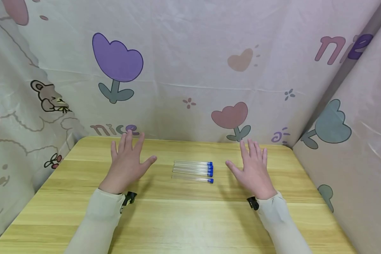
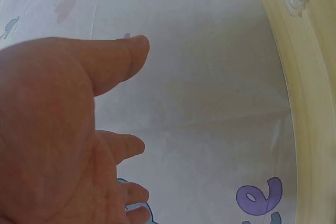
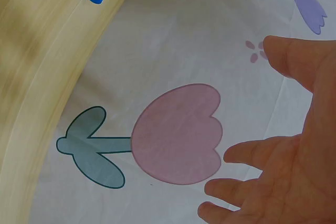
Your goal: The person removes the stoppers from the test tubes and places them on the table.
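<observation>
Centrally on the wooden tabletop [image 1: 190, 222], toward its far half: a bundle of clear tubes [image 1: 192, 168], apparently four, lying flat side by side, plus one lone tube [image 1: 195, 179] just beside them on the near side, a narrow gap between. Long axes run left to right and almost parallel, right ends angled slightly nearer. Blue caps [image 1: 211, 169] all point right; closed ends point left and look rounded in the left wrist view. Placement, as judged: such ends would not stand unaided, hence the tubes on their sides; caps all to one side suggest deliberate alignment. Reason for the lone tube's offset: cannot tell. Left hand [image 1: 125, 167] is left of the tubes, right hand [image 1: 254, 174] right of them, neither touching. Grip: none; fingers of each spread apart, nothing held, both thumbs turned inward toward the tubes. Shadows on the wood suggest both are raised over the surface. Roughly mirrored pose probably serves to leave the tubes unobstructed between them. Black wrist mounts [image 1: 131, 197] sit at the inner side of each wrist, by the cuffs of pale sleeves [image 1: 106, 208]. Far side, left and right: printed cloth [image 1: 177, 53] with flowers and lettering.
</observation>
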Action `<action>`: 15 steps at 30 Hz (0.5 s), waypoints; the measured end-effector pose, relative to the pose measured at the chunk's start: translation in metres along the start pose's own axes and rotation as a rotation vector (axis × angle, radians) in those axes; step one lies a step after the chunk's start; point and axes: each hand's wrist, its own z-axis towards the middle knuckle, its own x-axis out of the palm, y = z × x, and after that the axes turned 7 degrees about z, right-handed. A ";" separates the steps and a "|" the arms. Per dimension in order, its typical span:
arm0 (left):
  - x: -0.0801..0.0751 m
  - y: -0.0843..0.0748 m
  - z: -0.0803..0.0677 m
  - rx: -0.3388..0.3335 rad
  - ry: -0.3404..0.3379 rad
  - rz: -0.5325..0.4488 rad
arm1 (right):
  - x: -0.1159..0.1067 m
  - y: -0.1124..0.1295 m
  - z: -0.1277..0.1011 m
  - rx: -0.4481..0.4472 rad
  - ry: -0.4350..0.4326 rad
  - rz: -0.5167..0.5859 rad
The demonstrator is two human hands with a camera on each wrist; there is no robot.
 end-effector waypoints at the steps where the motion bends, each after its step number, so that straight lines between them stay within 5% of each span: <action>1: -0.001 -0.001 0.000 0.002 -0.001 -0.001 | 0.000 0.001 0.000 -0.001 0.000 0.002; 15: -0.007 -0.023 -0.005 0.045 -0.017 -0.016 | -0.002 0.011 -0.003 -0.014 -0.010 0.001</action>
